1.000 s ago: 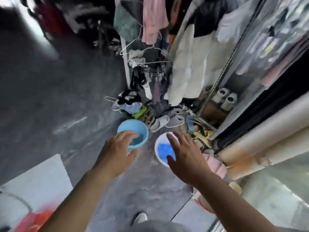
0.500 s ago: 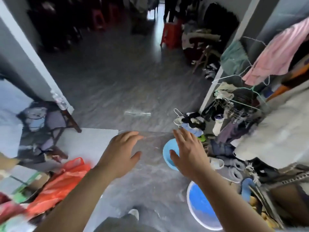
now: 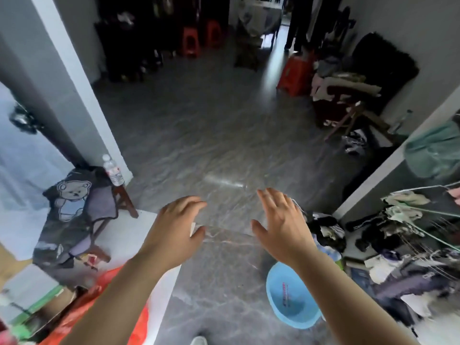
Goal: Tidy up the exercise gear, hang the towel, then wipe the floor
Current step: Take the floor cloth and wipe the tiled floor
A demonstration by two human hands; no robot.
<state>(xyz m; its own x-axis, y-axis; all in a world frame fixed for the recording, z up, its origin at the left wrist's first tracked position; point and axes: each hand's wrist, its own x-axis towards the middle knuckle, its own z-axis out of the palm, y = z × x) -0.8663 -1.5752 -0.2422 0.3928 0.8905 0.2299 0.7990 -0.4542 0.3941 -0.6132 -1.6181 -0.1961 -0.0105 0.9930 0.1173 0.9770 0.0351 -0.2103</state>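
Grey marbled floor tile lay beneath my two hands, both held out palm-down, fingers spread and empty: my left hand beside my right hand, apart. A round light-blue plastic basin sat on the floor below my right wrist; an orange plastic bag lay under my left forearm.

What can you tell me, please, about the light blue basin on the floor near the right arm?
The light blue basin is a round, shallow tub that looks like smooth plastic, with a rolled rim and small red printing on its inner wall. It sits upright on the grey floor, seemingly empty. The right forearm crosses in front of its upper right rim; whether they touch is unclear. Piled clothes lie just to its right.
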